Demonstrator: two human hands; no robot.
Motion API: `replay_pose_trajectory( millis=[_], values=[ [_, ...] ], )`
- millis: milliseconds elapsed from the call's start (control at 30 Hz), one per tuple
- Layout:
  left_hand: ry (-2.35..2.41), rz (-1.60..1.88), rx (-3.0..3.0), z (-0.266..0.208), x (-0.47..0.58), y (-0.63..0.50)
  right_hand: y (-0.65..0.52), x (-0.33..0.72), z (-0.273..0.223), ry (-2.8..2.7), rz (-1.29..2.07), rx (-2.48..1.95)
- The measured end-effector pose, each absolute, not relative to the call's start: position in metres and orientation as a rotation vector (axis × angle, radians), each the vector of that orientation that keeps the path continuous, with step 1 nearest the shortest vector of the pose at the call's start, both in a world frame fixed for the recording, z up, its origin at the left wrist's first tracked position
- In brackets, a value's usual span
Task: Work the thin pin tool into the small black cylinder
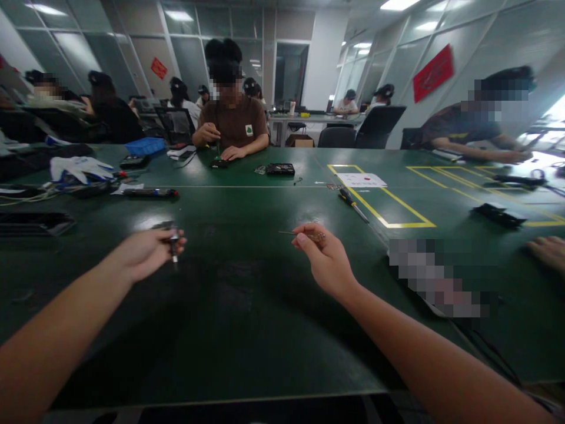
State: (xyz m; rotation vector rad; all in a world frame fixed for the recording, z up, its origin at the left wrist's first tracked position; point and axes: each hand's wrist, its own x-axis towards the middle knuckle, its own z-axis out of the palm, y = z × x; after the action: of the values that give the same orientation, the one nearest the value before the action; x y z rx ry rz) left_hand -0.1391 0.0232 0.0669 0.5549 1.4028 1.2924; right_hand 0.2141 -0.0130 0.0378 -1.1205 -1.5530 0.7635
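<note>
Above the dark green table (247, 353), my left hand (143, 253) is closed on a small dark and shiny metal piece (175, 252). Its exact kind does not show. To the right, my right hand (329, 262) pinches a thin metal rod (286, 232) that points left, and a brownish, knobbly end (316, 237) shows at the fingers. The two hands are apart, and the rod does not touch the metal piece. Beyond my right hand lies a screwdriver (353, 203) with a black and yellow handle.
Across the table, a co-worker (236, 126) handles a small black part. White gloves (82, 169), a blue tray (145, 146) and a pen-like tool (150, 192) lie left. A black device (281, 169) lies ahead; a black part (498, 215) and another person's hand (549, 252) are right.
</note>
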Motion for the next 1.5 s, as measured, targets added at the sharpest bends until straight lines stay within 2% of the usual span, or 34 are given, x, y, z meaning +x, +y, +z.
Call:
replay_pose_trajectory(
  millis=[133,333,500,1033,1500],
  values=[
    [1.155,1.161,0.669,0.048,-0.042,0.024,-0.014,0.215,0.04,-1.48,0.755,-1.074],
    [0.928,1.244,1.041,0.017,0.032,0.006,-0.022,0.213,0.048,-1.423,0.627,-0.981],
    [0.868,1.179,1.411,0.001,0.027,-0.004,-0.031,0.213,0.051,-1.489,0.448,-1.003],
    [0.864,1.2,1.505,-0.008,0.017,-0.001,-0.041,0.213,0.057,-1.834,0.196,-1.022],
    [0.888,1.193,1.568,-0.012,0.013,0.003,-0.037,0.215,0.055,-1.872,0.24,-0.998]
  ],
)
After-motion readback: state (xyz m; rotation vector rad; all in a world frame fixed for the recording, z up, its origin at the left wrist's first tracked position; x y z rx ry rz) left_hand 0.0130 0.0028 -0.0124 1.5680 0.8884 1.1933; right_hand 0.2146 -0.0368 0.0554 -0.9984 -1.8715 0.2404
